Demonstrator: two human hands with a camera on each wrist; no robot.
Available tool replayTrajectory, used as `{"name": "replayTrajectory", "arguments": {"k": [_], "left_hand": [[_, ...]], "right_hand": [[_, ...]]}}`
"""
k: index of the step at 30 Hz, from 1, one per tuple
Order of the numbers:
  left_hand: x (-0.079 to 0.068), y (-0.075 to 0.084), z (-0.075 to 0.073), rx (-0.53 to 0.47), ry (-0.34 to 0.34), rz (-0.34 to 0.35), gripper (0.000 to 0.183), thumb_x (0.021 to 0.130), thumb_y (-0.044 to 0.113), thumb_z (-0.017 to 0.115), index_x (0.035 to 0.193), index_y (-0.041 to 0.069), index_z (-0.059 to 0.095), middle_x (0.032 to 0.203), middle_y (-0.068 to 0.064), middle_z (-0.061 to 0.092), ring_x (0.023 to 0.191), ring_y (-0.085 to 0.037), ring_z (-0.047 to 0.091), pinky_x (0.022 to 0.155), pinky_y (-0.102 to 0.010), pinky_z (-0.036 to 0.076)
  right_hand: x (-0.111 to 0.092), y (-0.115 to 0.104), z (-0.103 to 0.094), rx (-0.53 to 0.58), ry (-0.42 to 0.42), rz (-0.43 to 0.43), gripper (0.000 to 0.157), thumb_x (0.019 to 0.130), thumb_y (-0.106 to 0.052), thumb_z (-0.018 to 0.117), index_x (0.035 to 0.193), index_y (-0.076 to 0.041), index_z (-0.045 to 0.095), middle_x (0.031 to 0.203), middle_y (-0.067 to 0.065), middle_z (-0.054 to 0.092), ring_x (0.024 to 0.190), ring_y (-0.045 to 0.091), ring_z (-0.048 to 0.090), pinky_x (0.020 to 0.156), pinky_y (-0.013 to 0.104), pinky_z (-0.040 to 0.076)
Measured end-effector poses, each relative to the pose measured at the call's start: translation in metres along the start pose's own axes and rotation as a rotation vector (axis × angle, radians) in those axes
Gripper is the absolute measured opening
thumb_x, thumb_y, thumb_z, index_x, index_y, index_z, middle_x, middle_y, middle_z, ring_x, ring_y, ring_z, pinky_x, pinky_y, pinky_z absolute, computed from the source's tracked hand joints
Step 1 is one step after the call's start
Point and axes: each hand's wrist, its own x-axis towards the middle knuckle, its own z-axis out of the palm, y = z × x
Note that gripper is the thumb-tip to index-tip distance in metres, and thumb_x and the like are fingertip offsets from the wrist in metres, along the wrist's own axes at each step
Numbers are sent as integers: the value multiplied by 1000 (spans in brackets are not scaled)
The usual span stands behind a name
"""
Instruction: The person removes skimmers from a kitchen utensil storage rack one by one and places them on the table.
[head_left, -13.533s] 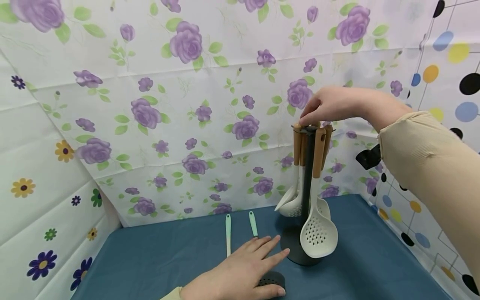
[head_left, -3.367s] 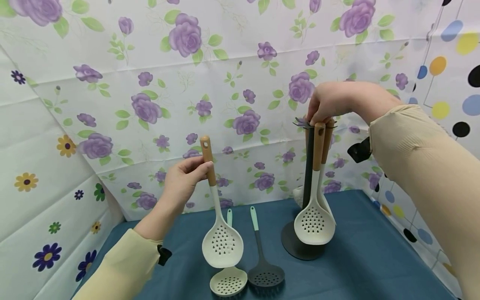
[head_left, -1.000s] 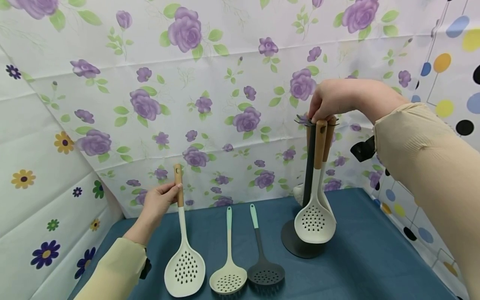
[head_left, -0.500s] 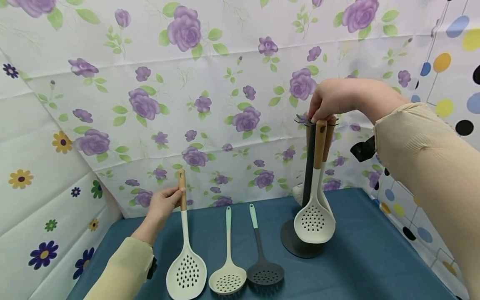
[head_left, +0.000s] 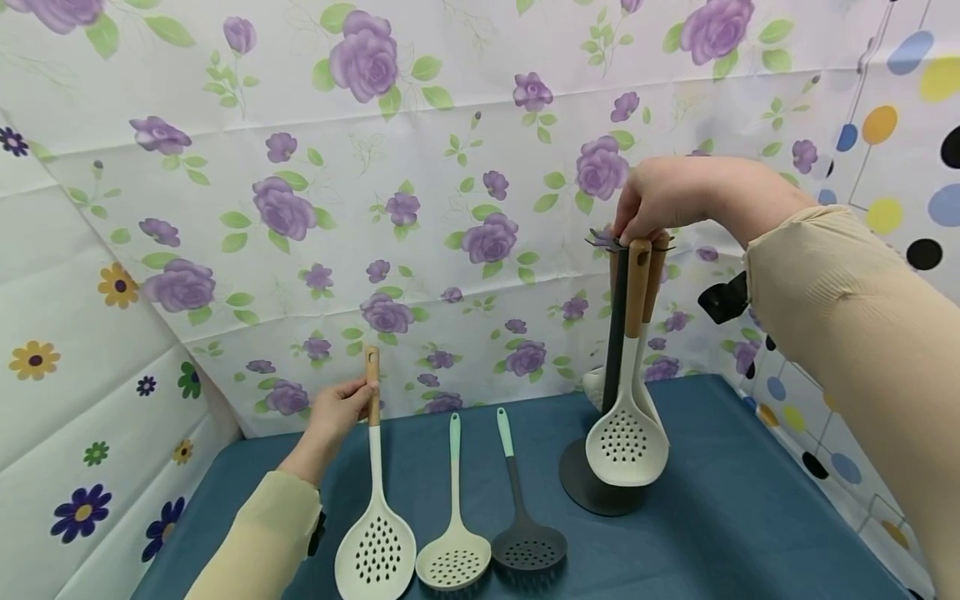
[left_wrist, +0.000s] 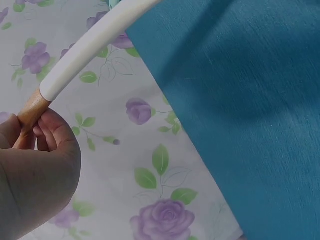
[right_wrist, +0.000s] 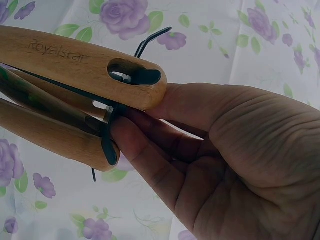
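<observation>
My left hand (head_left: 335, 417) pinches the wooden handle of a white slotted turner (head_left: 377, 546), thumb and fingers near the top. Its perforated head points down, left of a cream skimmer (head_left: 454, 560) with a mint handle. Beside that lies a dark grey skimmer (head_left: 529, 546), also mint-handled. At the right, my right hand (head_left: 678, 198) grips the top of a dark utensil stand (head_left: 617, 350). A white slotted spoon (head_left: 627, 446) hangs at its front. In the right wrist view, fingertips pinch the stand's hooked top among wooden handles (right_wrist: 75, 62).
Other white utensils (head_left: 594, 387) hang behind on the stand, partly hidden. A blue cloth (head_left: 750, 500) covers the table. Floral sheeting (head_left: 442, 167) rises behind it, and patterned sheets (head_left: 862, 400) close off both sides.
Over the last few seconds the left hand brings the turner left and down beside the cream skimmer. In the last second it shifts slightly right and lower. The right hand stays on the stand.
</observation>
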Motion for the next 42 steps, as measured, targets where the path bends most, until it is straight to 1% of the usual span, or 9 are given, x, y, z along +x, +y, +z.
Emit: {"name": "replayTrajectory", "arguments": {"k": [6, 10, 13, 15, 19, 26, 30, 36, 42], "left_hand": [[3, -3, 5, 3, 3, -3, 46, 107, 23, 59, 143, -5, 56, 129, -28, 63, 102, -23, 65, 88, -35, 57], [4, -7, 7, 8, 8, -9, 43, 107, 22, 59, 140, -5, 59, 124, -26, 64, 100, -24, 63, 90, -39, 56], [6, -10, 8, 0, 5, -25, 44, 107, 23, 60, 141, -5, 58, 126, -26, 63, 105, -27, 63, 93, -42, 56], [7, -13, 10, -10, -6, -32, 46, 107, 23, 59, 143, -5, 56, 130, -28, 61, 110, -30, 63, 92, -40, 57], [9, -15, 12, -19, -33, -37, 48, 107, 23, 58, 144, -7, 53, 136, -30, 57, 117, -35, 62, 94, -40, 56], [10, -18, 17, -15, -48, -53, 46, 107, 23, 60, 142, -6, 56, 132, -30, 60, 114, -34, 62, 94, -42, 57], [10, -21, 18, -12, -62, -58, 44, 107, 20, 58, 142, -7, 56, 132, -30, 60, 116, -36, 62, 95, -44, 56], [13, -26, 22, -2, -60, -79, 42, 107, 19, 58, 138, -10, 58, 127, -28, 64, 111, -31, 65, 94, -44, 56], [17, -32, 27, 0, -64, -113, 44, 107, 21, 59, 140, -9, 57, 131, -29, 62, 115, -35, 63, 96, -46, 55]], "right_hand": [[-1, -1, 0, 0, 2, 2, 23, 99, -13, 67, 116, 0, 76, 105, 11, 74, 94, 25, 68, 87, 48, 56], [-1, -1, 0, 0, 6, -2, 23, 99, -13, 67, 115, -1, 76, 105, 11, 74, 93, 25, 69, 86, 48, 56], [-1, -2, 1, 0, 8, -4, 22, 99, -13, 67, 115, -1, 76, 105, 12, 74, 94, 25, 69, 87, 49, 56], [-1, -2, 1, -1, 8, -3, 22, 99, -13, 67, 115, -1, 76, 106, 12, 74, 94, 26, 69, 88, 50, 56], [-1, -1, 1, -3, 8, -4, 23, 99, -13, 67, 115, -1, 76, 107, 13, 74, 95, 26, 69, 89, 51, 55], [-1, -2, 1, -12, 7, -6, 23, 99, -14, 66, 116, -1, 76, 106, 12, 74, 94, 26, 68, 86, 48, 56], [-1, -2, 1, -12, 6, -1, 23, 100, -13, 66, 116, -1, 76, 106, 12, 73, 93, 25, 68, 86, 48, 56], [-1, -2, 1, -15, 6, -1, 23, 100, -14, 66, 116, -1, 76, 107, 12, 73, 95, 26, 68, 87, 48, 55], [-2, -2, 1, -16, 7, -1, 23, 100, -14, 66, 117, -1, 76, 108, 13, 73, 95, 26, 68, 87, 49, 55]]}}
